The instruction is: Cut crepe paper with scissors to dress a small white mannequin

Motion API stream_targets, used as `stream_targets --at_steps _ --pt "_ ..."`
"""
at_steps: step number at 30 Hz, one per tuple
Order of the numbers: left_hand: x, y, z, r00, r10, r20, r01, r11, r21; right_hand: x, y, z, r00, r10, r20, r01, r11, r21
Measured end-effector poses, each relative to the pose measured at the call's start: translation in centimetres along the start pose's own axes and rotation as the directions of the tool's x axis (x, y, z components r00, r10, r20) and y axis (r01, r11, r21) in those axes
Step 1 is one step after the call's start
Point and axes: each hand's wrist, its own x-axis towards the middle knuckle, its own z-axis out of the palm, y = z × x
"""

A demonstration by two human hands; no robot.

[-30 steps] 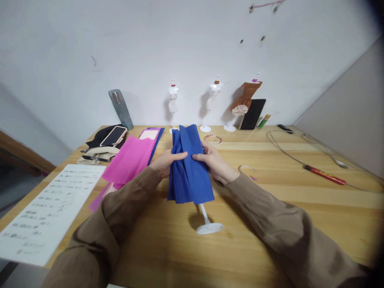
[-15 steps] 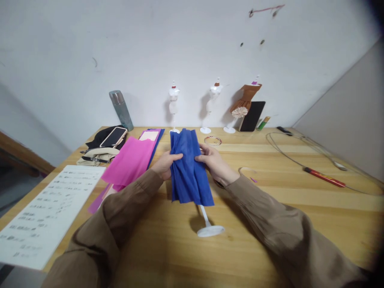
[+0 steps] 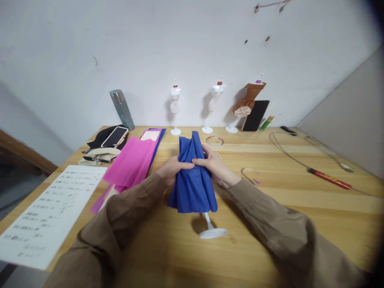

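Blue crepe paper (image 3: 195, 192) is wrapped round a small mannequin stand; only the stem and the white round base (image 3: 213, 233) show below it, and the body is hidden. My left hand (image 3: 174, 169) grips the paper from the left, thumb pressed across its front. From the right, my right hand (image 3: 216, 165) holds it at the same height, its thumb nearly meeting the left one. The paper is gathered in at the thumbs and flares out in folds underneath. The base appears tilted over the wooden table.
Pink crepe paper (image 3: 129, 160) lies left, beside a written sheet (image 3: 51, 212) and a phone (image 3: 115, 137). Two white mannequins (image 3: 175, 106) and one in a brown paper dress (image 3: 250, 98) stand at the back. A wire ring (image 3: 215, 141) and a red-handled tool (image 3: 330, 179) lie right.
Both thumbs have come closer together across the front of the blue paper. It is now pinched in at the middle and spreads wider below.
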Motion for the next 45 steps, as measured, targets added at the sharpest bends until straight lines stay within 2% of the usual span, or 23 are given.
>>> stream_targets --at_steps 2,8,11,15,17,19,22,24,26,30,32,36,39,42,45 --pt "0.2 0.0 -0.1 0.999 0.014 -0.044 -0.015 0.999 -0.035 0.3 0.2 -0.4 0.999 0.024 -0.029 -0.024 1.000 -0.002" --pt "0.5 0.7 -0.3 0.987 0.068 -0.144 -0.085 0.990 -0.115 0.8 0.4 -1.0 0.977 0.184 -0.111 -0.168 0.975 0.146" --pt "0.4 0.8 -0.1 0.992 0.037 -0.117 -0.053 0.989 -0.135 0.6 0.4 -0.8 0.961 0.257 -0.098 -0.235 0.952 0.194" --pt "0.2 1.1 0.4 0.997 -0.066 -0.051 0.053 0.974 -0.218 0.6 0.8 -0.7 0.964 0.258 -0.063 -0.239 0.948 0.212" --pt "0.2 1.4 0.5 0.988 -0.113 -0.104 0.081 0.960 -0.269 0.8 1.0 -0.9 0.963 0.256 -0.083 -0.234 0.948 0.215" --pt "0.4 1.7 0.4 0.973 -0.120 -0.199 0.055 0.951 -0.304 0.9 1.2 -1.0 0.961 0.253 -0.116 -0.224 0.950 0.217" --pt "0.6 2.1 0.2 0.959 -0.041 -0.281 -0.052 0.948 -0.315 1.0 1.2 -1.0 0.962 0.234 -0.144 -0.197 0.953 0.229" --pt "0.8 2.2 0.0 0.965 0.031 -0.259 -0.117 0.939 -0.324 1.0 1.0 -1.0 0.963 0.234 -0.133 -0.195 0.947 0.254" --pt "0.9 2.1 -0.2 0.969 0.056 -0.242 -0.137 0.933 -0.333 0.8 0.6 -1.0 0.970 0.217 -0.108 -0.181 0.945 0.274" --pt "1.1 1.9 -0.8 0.967 -0.039 -0.251 -0.040 0.952 -0.303 0.5 0.2 -1.0 0.990 0.133 -0.046 -0.117 0.960 0.253" --pt "1.2 1.8 -0.9 0.972 -0.065 -0.225 -0.004 0.957 -0.291 0.5 0.2 -1.1 0.987 0.160 -0.025 -0.150 0.959 0.241" --pt "0.9 1.7 -0.8 0.997 -0.027 -0.066 0.009 0.965 -0.260 0.7 0.7 -1.5 0.966 0.253 -0.061 -0.234 0.947 0.219" --pt "0.7 1.3 -0.7 1.000 0.000 0.029 0.005 0.985 -0.171 1.1 1.3 -1.6 0.970 0.234 -0.071 -0.216 0.955 0.202" --pt "0.8 0.9 -0.9 0.999 0.000 -0.043 -0.003 0.999 -0.051 1.4 1.5 -1.6 0.971 0.219 -0.094 -0.197 0.959 0.204" --pt "0.9 0.9 -1.1 0.990 -0.041 -0.138 0.035 0.998 -0.044 1.0 1.0 -1.3 0.964 0.253 -0.084 -0.228 0.946 0.230"
